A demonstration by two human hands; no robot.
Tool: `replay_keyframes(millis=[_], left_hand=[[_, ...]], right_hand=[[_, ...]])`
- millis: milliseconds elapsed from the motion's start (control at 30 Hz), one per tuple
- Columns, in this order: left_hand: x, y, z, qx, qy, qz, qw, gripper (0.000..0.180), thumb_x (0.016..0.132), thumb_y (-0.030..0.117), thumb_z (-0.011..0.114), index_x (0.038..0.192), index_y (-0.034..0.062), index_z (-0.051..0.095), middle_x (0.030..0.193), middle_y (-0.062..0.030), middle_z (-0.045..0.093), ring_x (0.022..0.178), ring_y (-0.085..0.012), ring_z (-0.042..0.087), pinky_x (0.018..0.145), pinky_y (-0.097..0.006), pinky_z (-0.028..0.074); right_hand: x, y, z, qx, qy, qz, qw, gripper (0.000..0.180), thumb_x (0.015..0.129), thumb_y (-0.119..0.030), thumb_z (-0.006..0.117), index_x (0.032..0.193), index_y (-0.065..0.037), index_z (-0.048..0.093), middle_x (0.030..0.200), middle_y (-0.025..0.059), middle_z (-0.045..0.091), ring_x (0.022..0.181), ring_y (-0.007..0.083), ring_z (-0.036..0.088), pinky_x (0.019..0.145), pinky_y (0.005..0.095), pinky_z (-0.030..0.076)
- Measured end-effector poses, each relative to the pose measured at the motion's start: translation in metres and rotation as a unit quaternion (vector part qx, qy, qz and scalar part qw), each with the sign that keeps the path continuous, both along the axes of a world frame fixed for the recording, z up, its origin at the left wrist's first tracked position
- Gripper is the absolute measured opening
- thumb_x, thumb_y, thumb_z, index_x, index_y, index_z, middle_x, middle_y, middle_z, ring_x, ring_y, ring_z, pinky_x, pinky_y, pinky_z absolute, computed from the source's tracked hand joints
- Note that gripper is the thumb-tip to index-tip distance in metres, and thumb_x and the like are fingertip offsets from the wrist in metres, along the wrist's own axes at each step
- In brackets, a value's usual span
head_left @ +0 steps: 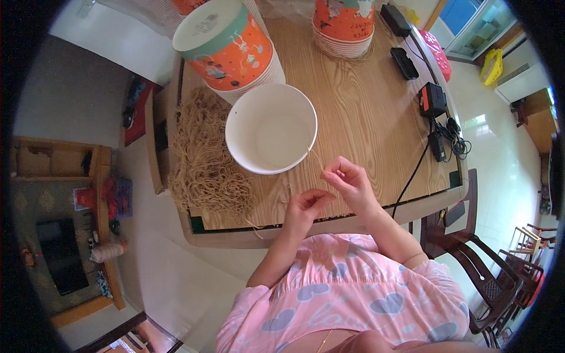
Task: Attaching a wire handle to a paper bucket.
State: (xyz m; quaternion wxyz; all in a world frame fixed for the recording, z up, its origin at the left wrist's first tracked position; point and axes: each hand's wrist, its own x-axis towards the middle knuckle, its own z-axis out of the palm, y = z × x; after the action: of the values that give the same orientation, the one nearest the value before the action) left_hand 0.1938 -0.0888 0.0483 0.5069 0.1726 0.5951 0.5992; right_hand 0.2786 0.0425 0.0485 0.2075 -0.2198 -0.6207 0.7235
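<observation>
An open white paper bucket stands tilted on the table, its mouth facing me. A thin piece of tan twine runs from a small hole at its right rim down to my right hand. Thumb and forefinger of that hand are pinched on the twine. Just left of it and nearer to me, my left hand has its fingertips pressed together; what lies between them is too small to make out. A loose heap of tan twine lies left of the bucket.
Behind the bucket leans a stack of orange and green patterned paper buckets. Another stack stands at the far side. A black adapter and tangled cables lie along the right table edge. A dark wooden chair stands at right.
</observation>
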Motion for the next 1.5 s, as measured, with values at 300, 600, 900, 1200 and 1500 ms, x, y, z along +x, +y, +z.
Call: replay_keyframes(millis=[300, 600, 900, 1200, 1500], left_hand=[[-0.006, -0.027, -0.012, -0.015, -0.027, 0.083, 0.996, 0.021, 0.087, 0.017, 0.06, 0.104, 0.0058, 0.063, 0.077, 0.0056, 0.059, 0.061, -0.0014, 0.048, 0.053, -0.015, 0.036], [-0.011, 0.021, -0.006, 0.078, 0.1, 0.14, 0.982, 0.012, 0.084, 0.011, 0.063, 0.092, 0.002, 0.065, 0.07, 0.0044, 0.059, 0.054, -0.0001, 0.041, 0.048, -0.015, 0.032], [-0.001, 0.011, -0.001, 0.071, -0.07, 0.009, 0.995, 0.01, 0.083, 0.01, 0.064, 0.09, 0.0019, 0.065, 0.077, 0.0035, 0.062, 0.066, -0.0012, 0.05, 0.058, -0.017, 0.039], [-0.001, 0.009, -0.001, 0.086, -0.12, 0.134, 0.98, 0.005, 0.083, 0.006, 0.063, 0.083, 0.0024, 0.066, 0.061, 0.0064, 0.049, 0.049, -0.0012, 0.034, 0.043, -0.019, 0.025], [0.004, 0.01, -0.004, 0.072, -0.133, 0.133, 0.98, 0.009, 0.084, 0.01, 0.062, 0.082, 0.0028, 0.066, 0.056, 0.0073, 0.045, 0.048, -0.0012, 0.034, 0.043, -0.018, 0.024]], right_hand=[[0.001, 0.002, 0.003, -0.155, -0.006, 0.048, 0.987, 0.015, 0.088, -0.016, 0.058, 0.086, -0.002, 0.059, 0.08, 0.0011, 0.06, 0.077, 0.008, 0.054, 0.072, 0.0223, 0.042], [0.027, -0.014, 0.003, -0.157, -0.052, 0.051, 0.985, 0.015, 0.089, -0.017, 0.057, 0.085, -0.002, 0.058, 0.079, 0.0007, 0.059, 0.075, 0.0082, 0.054, 0.07, 0.0222, 0.043], [0.044, -0.021, 0.0, -0.15, -0.065, 0.045, 0.986, 0.013, 0.089, -0.013, 0.056, 0.089, 0.0, 0.057, 0.081, 0.0002, 0.059, 0.075, 0.0073, 0.054, 0.069, 0.021, 0.044], [0.044, -0.023, 0.001, 0.199, -0.058, -0.077, 0.975, 0.025, 0.075, -0.003, 0.068, 0.095, -0.001, 0.053, 0.084, 0.0046, 0.057, 0.081, 0.0146, 0.055, 0.073, 0.0269, 0.045], [0.027, -0.022, -0.003, 0.463, 0.015, -0.115, 0.879, 0.029, 0.063, -0.001, 0.075, 0.085, -0.005, 0.057, 0.073, 0.005, 0.054, 0.068, 0.0198, 0.052, 0.067, 0.0333, 0.039]])
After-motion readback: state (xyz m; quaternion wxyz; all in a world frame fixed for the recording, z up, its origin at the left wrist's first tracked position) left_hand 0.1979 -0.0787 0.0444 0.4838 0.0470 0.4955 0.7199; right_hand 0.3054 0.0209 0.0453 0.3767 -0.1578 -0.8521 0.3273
